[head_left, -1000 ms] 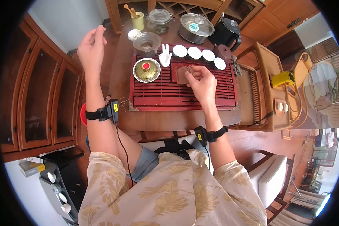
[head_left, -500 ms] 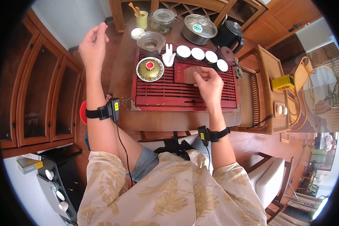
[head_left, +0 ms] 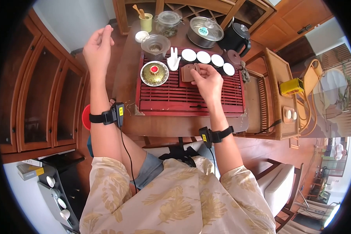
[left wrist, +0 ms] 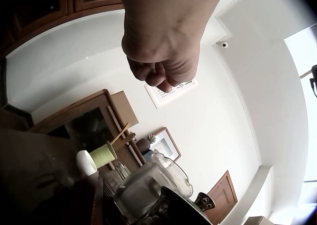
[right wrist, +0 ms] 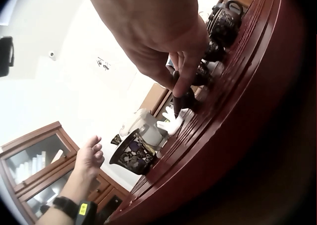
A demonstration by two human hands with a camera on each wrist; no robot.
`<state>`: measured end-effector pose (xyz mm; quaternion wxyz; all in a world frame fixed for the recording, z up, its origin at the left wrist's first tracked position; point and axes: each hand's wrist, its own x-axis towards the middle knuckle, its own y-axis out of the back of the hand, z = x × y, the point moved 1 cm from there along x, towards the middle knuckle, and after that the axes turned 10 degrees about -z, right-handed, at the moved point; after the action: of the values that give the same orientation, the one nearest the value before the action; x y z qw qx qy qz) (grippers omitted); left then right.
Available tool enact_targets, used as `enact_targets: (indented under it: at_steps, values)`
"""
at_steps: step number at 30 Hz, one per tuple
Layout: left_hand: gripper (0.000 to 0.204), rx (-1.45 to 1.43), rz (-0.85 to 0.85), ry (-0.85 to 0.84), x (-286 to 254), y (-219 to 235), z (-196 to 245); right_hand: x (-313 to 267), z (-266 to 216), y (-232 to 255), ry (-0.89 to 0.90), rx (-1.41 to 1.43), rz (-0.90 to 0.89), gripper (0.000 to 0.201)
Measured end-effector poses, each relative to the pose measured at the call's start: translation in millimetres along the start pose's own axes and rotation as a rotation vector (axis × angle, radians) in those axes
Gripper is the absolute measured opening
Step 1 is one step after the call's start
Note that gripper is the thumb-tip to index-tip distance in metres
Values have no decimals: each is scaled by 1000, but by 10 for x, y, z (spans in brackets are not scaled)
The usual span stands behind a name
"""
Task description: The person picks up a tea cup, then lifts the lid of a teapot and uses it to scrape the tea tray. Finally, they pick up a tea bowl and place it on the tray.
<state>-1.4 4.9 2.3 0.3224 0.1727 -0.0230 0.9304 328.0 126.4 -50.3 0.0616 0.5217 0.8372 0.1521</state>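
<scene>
My right hand pinches thin brown pieces between thumb and fingers, at the upper middle of the red slatted tray. The right wrist view shows the pieces dark beneath the fingertips, their lower edge close to the tray; contact cannot be told. My left hand is raised left of the tray, its fingers loosely curled and holding nothing. A white hand-shaped figure and a gold-lidded bowl stand left of the pieces. White-topped cups form a slanting row behind my right hand.
Behind the tray stand a glass pitcher, a lidded jar, a steel pot and a black kettle. A brown teapot sits at the back right. A green cup holds wooden tools.
Compared with half a second ago, my right hand has moved left with the brown pieces, towards the white figure. My left hand remains raised, nearly where it was.
</scene>
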Motion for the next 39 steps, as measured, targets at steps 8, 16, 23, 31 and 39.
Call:
enact_targets:
  at_steps: [8,16,23,31,39]
  values:
    - [38,27,1,16,20,40,-28,-2,71,226,4,-160,140,28]
    - [37,65,4,21,14,33,-23,-98,80,596,187,-349,216,25]
    - [36,39,5,3,34,38,-49,-163,-58,663,233,-565,67,15]
    - [38,39,7,20,25,45,-34,-220,122,577,281,-563,-45,12]
    - [37,38,3,10,48,44,-55,-540,-87,649,346,-491,-59,13]
